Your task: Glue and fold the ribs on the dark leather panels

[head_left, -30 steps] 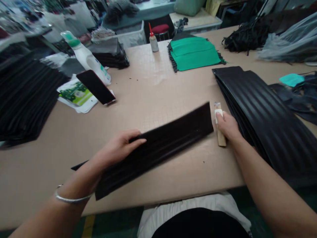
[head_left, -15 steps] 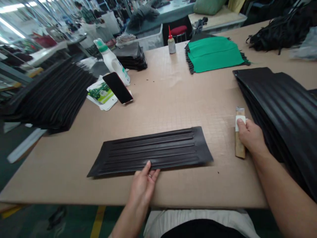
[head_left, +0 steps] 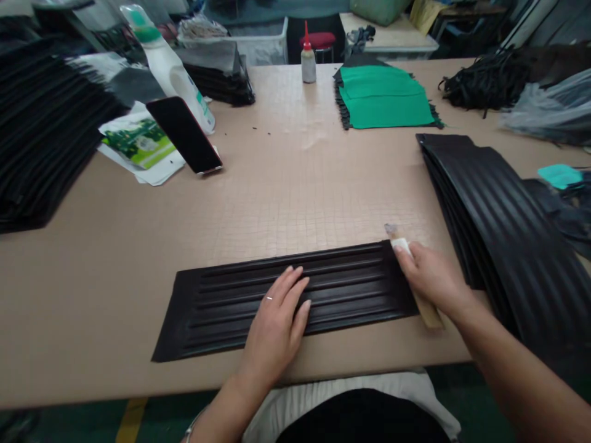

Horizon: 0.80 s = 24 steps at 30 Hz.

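Observation:
A black ribbed panel (head_left: pixel 217 307), which looks like leather or a similar sheet, lies flat near the front edge of the table. My left hand (head_left: pixel 277 320) rests palm down on its middle, fingers extended. At the panel's right end, my right hand (head_left: pixel 431 277) grips a flat, wood-coloured strip (head_left: pixel 430 315) with a white band (head_left: pixel 401 246) round it. The strip lies at a slant along the panel's short right edge. My fingers hide part of it, and its far tip looks greyish.
Right of my hand is a stack of ribbed black panels (head_left: pixel 503 215). Green fringed pieces (head_left: pixel 383 98), a red-tipped bottle (head_left: pixel 308 64) and a black bundle (head_left: pixel 489 80) lie farther back. At left are a propped phone (head_left: pixel 184 135), a white jug (head_left: pixel 170 74) and dark stacked sheets (head_left: pixel 41 135).
My left hand has gone from pinching the panel's near edge to lying flat on it. My right hand has brought the strip leftward to the panel's right end. The view has shifted.

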Tool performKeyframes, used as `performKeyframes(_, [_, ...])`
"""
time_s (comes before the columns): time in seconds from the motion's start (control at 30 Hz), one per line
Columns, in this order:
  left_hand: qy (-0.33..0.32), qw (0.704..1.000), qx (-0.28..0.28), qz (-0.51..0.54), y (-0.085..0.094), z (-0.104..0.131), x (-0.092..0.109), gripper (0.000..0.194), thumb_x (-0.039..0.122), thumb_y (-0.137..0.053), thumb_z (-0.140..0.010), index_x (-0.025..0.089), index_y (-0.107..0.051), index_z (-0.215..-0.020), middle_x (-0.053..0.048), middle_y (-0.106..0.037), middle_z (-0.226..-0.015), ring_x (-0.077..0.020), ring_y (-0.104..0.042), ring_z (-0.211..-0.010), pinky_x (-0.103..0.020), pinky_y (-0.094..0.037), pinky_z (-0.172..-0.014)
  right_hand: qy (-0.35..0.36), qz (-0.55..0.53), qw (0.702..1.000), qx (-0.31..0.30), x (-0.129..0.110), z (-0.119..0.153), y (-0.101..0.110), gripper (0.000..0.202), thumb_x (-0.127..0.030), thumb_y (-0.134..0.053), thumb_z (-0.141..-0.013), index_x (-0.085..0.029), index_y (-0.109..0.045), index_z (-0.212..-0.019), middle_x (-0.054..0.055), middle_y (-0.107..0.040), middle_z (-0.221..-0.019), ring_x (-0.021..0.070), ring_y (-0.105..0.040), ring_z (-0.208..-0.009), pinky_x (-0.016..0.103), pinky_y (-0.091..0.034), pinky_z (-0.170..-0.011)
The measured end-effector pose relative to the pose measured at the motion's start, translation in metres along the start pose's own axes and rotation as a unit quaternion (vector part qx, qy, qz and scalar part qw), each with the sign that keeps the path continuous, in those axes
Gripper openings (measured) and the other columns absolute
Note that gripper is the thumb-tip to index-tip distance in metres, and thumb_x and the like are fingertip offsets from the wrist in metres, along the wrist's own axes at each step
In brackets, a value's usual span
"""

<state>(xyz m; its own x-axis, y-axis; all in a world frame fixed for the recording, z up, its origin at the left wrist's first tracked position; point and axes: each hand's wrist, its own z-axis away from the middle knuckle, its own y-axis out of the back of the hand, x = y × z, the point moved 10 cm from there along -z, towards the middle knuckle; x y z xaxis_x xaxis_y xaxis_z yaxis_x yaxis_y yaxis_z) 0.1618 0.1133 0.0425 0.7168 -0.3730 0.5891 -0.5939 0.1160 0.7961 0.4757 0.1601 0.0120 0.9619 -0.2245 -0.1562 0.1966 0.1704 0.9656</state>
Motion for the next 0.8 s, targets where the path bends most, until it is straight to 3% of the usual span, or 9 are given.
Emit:
performKeyframes(0.1, [-0.02, 0.984, -0.03, -0.175, -0.026, -0.01, -0.015, 0.055, 0.035, -0.048, -0.105, 0.017, -0.044, -0.157, -0.012, -0.036, -0.168, -0.0333, -0.032, -0.157, -0.062, -0.03, -0.125, -0.053, 0.13, 0.99, -0.028, -0.027, 0.032, -0.019, 0.041, -0.042, -0.03, -0.11, -0.018, -0.061, -0.097, 0.013, -0.071, -0.08, 0.0267, -0.069, -0.071, 0.031, -0.031, -0.057])
performKeyframes(0.2, [-0.027, 0.971, -0.044, -0.234, -0.041, -0.008, -0.016, 0.058, 0.037, -0.045, -0.106, 0.019, -0.037, -0.161, -0.01, -0.027, -0.171, -0.0321, -0.029, -0.158, -0.062, -0.026, -0.127, -0.08, 0.173, 0.981, -0.024, -0.042, 0.038, -0.024, 0.041, -0.041, -0.03, -0.111, -0.016, -0.061, -0.1, 0.014, -0.073, -0.082, 0.0283, -0.072, -0.072, 0.03, -0.036, -0.057])
performKeyframes(0.4, [-0.012, 0.975, -0.036, -0.221, -0.04, -0.005, -0.015, 0.06, 0.044, -0.041, -0.107, 0.019, -0.036, -0.161, -0.007, -0.024, -0.171, -0.0303, -0.026, -0.159, -0.061, -0.02, -0.128, -0.103, 0.18, 0.978, -0.009, -0.047, 0.014, -0.015, 0.039, -0.041, -0.032, -0.111, -0.016, -0.061, -0.104, 0.013, -0.074, -0.085, 0.0308, -0.074, -0.076, 0.031, -0.043, -0.059])
performKeyframes(0.63, [-0.01, 0.979, -0.036, -0.202, -0.041, -0.005, -0.015, 0.061, 0.043, -0.042, -0.106, 0.018, -0.034, -0.162, -0.009, -0.026, -0.17, -0.0308, -0.026, -0.159, -0.061, -0.015, -0.129, -0.086, 0.195, 0.977, -0.003, -0.041, 0.044, -0.026, 0.037, -0.04, -0.033, -0.11, -0.018, -0.06, -0.099, 0.012, -0.073, -0.085, 0.0287, -0.072, -0.072, 0.031, -0.039, -0.056])
performKeyframes(0.8, [-0.013, 0.978, -0.041, -0.202, -0.04, -0.005, -0.015, 0.063, 0.042, -0.045, -0.106, 0.018, -0.032, -0.163, -0.01, -0.027, -0.17, -0.0312, -0.026, -0.159, -0.062, -0.015, -0.129, -0.068, 0.194, 0.979, 0.009, -0.023, -0.002, -0.012, 0.042, -0.044, -0.034, -0.11, -0.014, -0.064, -0.11, 0.016, -0.073, -0.097, 0.0293, -0.072, -0.081, 0.033, -0.044, -0.065])
